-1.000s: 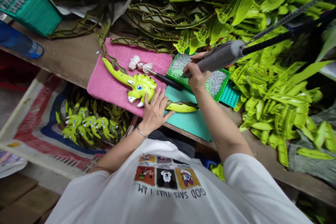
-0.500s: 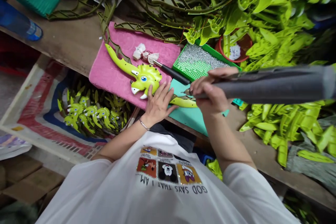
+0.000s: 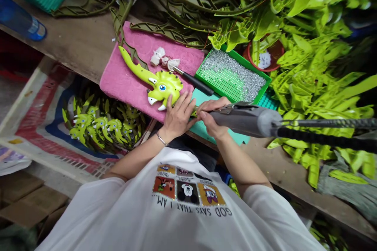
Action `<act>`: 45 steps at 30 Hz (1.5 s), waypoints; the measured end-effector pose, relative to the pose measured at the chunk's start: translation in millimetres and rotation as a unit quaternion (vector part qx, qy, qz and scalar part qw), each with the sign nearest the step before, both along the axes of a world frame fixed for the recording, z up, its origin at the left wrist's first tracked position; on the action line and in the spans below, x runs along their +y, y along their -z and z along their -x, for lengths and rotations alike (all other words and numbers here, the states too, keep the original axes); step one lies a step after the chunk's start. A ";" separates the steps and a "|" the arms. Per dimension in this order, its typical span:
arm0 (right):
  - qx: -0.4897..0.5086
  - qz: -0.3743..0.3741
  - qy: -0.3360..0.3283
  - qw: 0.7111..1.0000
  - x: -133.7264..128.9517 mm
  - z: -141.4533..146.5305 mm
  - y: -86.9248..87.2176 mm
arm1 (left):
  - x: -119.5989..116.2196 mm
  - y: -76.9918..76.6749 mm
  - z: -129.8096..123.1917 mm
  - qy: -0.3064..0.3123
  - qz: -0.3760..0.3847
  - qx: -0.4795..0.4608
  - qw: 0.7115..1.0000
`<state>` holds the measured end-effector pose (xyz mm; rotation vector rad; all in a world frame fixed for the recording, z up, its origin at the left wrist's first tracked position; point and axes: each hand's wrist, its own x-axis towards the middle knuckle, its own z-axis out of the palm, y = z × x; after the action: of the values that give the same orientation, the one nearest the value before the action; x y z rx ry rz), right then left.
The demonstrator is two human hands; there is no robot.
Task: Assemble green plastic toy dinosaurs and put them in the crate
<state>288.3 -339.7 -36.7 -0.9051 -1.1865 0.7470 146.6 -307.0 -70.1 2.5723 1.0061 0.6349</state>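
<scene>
Since the earlier frame, the right hand point(image 3: 213, 119) has moved down beside the left, fingers closed in a pinch around a grey handheld power tool point(image 3: 241, 119) at centre right. The left hand point(image 3: 176, 115) is spread, pressing against a lime-green plastic dinosaur head point(image 3: 163, 92), which lies at centre on a pink towel point(image 3: 123, 98). Just above the hands sit a black-handled tool point(image 3: 194, 82) and a green tray point(image 3: 246, 64) of metal studs.
</scene>
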 end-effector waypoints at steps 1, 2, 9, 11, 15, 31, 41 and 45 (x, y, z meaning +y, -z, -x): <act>-0.004 0.007 -0.005 1.000 0.0 -0.3 0.1 | 0.0 0.9 0.0 0.000 -0.002 -0.004 1.000; -0.006 0.017 -0.015 1.000 0.3 -1.1 -0.5 | 0.1 1.6 0.0 -0.001 -0.006 -0.008 1.000; 0.028 -0.069 0.004 0.997 34.6 -27.8 -25.9 | 1.0 -1.2 0.7 0.003 -0.009 -0.001 1.000; 0.042 -0.123 0.116 0.985 53.7 -40.8 -29.1 | 1.1 -2.4 0.7 0.002 -0.008 -0.001 1.000; 0.032 -0.052 0.256 0.965 81.7 -63.9 -15.0 | 1.3 -1.8 0.2 0.000 -0.027 -0.012 1.000; -0.066 0.086 0.260 0.959 93.7 -77.1 11.3 | -2.4 -6.7 -1.9 0.000 -0.030 0.016 0.999; -0.034 0.016 0.239 0.970 14.0 -56.1 -43.9 | -21.7 -3.0 -38.0 0.062 -0.024 0.040 0.997; -0.015 0.030 0.206 0.978 -23.3 -44.2 -42.6 | -21.6 0.5 -38.1 0.053 -0.034 0.038 0.997</act>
<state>332.5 -363.0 5.9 -1.1710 -0.9622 0.4349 184.8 -328.6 -70.7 2.7076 0.8777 0.5577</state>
